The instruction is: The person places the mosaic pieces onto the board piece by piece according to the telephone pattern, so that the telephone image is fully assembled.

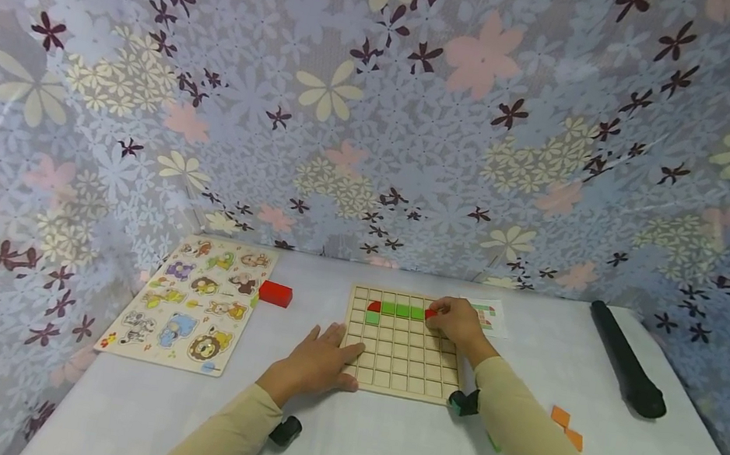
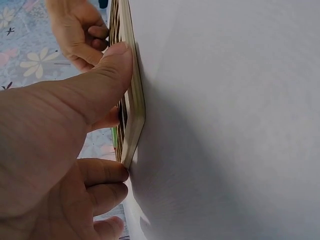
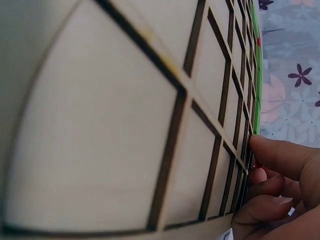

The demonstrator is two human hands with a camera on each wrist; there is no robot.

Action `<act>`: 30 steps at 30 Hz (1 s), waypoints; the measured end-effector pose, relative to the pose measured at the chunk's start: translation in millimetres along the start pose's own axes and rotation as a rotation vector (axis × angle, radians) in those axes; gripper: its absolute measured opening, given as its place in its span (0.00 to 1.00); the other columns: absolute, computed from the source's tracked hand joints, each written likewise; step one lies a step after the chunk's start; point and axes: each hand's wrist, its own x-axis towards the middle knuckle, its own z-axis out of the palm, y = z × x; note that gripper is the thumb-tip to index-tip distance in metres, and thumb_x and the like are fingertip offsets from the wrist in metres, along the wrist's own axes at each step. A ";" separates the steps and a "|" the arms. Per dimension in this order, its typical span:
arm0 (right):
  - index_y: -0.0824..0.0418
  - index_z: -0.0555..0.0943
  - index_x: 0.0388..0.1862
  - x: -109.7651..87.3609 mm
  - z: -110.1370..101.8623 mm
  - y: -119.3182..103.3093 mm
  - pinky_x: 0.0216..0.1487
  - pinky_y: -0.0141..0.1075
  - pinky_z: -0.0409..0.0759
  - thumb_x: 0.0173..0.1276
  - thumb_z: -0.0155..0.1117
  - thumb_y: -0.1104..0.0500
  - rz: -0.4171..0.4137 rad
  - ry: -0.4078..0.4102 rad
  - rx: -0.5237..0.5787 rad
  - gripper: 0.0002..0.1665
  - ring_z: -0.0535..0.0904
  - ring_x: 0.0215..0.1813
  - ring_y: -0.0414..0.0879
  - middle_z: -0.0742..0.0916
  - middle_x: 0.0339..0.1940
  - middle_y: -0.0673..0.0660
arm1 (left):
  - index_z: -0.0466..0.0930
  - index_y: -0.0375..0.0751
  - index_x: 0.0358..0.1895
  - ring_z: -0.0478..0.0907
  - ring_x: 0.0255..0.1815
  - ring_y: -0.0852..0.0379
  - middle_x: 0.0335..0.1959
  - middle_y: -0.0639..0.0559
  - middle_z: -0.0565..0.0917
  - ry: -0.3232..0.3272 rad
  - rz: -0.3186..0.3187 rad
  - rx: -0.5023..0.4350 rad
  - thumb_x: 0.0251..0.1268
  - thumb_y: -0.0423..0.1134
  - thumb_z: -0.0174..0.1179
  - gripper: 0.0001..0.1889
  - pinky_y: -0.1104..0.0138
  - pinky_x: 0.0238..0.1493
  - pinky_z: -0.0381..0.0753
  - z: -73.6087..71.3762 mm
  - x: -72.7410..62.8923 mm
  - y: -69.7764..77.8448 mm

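A wooden grid board (image 1: 401, 382) lies on the white table. Along its second row run a red rounded piece (image 1: 374, 307) and several green squares (image 1: 403, 310); a lighter green square (image 1: 372, 318) sits below the red one. At the right end of this row my right hand (image 1: 460, 322) pinches a small red piece (image 1: 430, 313), mostly covered by the fingers in the right wrist view. My left hand (image 1: 317, 360) rests at the board's left edge with fingers spread, its thumb (image 2: 117, 62) on the rim in the left wrist view.
To the left lies an animal puzzle board (image 1: 184, 303), with a red block (image 1: 275, 294) beside it. Behind the right hand is a printed pattern card (image 1: 493, 317). Orange squares (image 1: 560, 416) lie right of the right forearm, and a long black object (image 1: 628, 361) lies farther right.
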 end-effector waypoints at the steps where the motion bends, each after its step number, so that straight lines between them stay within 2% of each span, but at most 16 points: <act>1: 0.69 0.82 0.57 0.1 -0.1 0.2 0.52 0.48 0.80 0.65 0.69 0.66 0.000 0.001 -0.004 0.21 0.77 0.54 0.59 0.81 0.56 0.69 | 0.69 0.53 0.76 0.53 0.82 0.41 0.80 0.36 0.60 0.000 0.000 -0.004 0.65 0.59 0.65 0.38 0.45 0.81 0.50 0.0 -0.2 0.0; 6: 0.69 0.82 0.58 0.3 -0.6 2.5 0.55 0.52 0.80 0.65 0.69 0.66 -0.011 -0.001 -0.007 0.22 0.77 0.58 0.61 0.82 0.58 0.69 | 0.69 0.53 0.76 0.53 0.82 0.41 0.80 0.36 0.60 0.003 -0.002 -0.007 0.65 0.59 0.65 0.37 0.45 0.81 0.50 0.4 -0.7 -0.1; 11: 0.68 0.78 0.65 -5.8 -10.3 2.5 0.49 0.45 0.81 0.72 0.63 0.63 0.001 -0.021 0.078 0.24 0.80 0.53 0.56 0.82 0.56 0.65 | 0.68 0.54 0.76 0.53 0.82 0.41 0.80 0.36 0.59 -0.002 0.002 -0.001 0.65 0.59 0.65 0.37 0.45 0.81 0.50 2.6 0.2 -1.4; 15: 0.67 0.73 0.70 -23.0 -31.3 -9.4 0.41 0.43 0.77 0.77 0.59 0.59 -0.029 -0.017 0.161 0.26 0.78 0.45 0.55 0.81 0.53 0.63 | 0.68 0.54 0.76 0.53 0.82 0.41 0.80 0.36 0.59 0.002 0.002 0.017 0.66 0.60 0.65 0.37 0.44 0.81 0.50 1.9 1.0 -2.9; 18: 0.65 0.72 0.72 -48.3 -51.9 -18.9 0.33 0.43 0.74 0.76 0.62 0.55 -0.074 -0.018 0.169 0.29 0.74 0.38 0.53 0.80 0.51 0.63 | 0.68 0.54 0.76 0.53 0.82 0.42 0.80 0.36 0.59 -0.002 -0.004 0.022 0.66 0.60 0.65 0.37 0.45 0.81 0.50 1.6 0.4 -1.8; 23: 0.62 0.72 0.72 -103.2 -90.5 -23.6 0.28 0.41 0.71 0.75 0.66 0.50 -0.132 -0.023 0.158 0.32 0.72 0.33 0.51 0.79 0.50 0.62 | 0.68 0.54 0.76 0.53 0.82 0.42 0.80 0.36 0.60 -0.009 0.006 0.017 0.66 0.60 0.65 0.37 0.44 0.81 0.50 1.9 -0.1 0.9; 26: 0.64 0.72 0.71 -132.0 -111.6 -16.6 0.26 0.40 0.70 0.74 0.67 0.50 -0.155 0.002 0.165 0.32 0.71 0.29 0.50 0.80 0.47 0.58 | 0.69 0.53 0.76 0.53 0.82 0.42 0.80 0.37 0.60 -0.003 0.005 0.021 0.65 0.60 0.65 0.38 0.44 0.80 0.50 1.8 0.8 1.1; 30: 0.63 0.74 0.68 -159.6 -131.8 6.0 0.24 0.41 0.69 0.75 0.66 0.51 -0.147 0.051 0.156 0.29 0.70 0.27 0.48 0.82 0.44 0.51 | 0.68 0.54 0.77 0.52 0.83 0.42 0.80 0.37 0.59 -0.005 -0.010 0.022 0.66 0.60 0.65 0.38 0.44 0.81 0.49 1.8 1.6 -0.4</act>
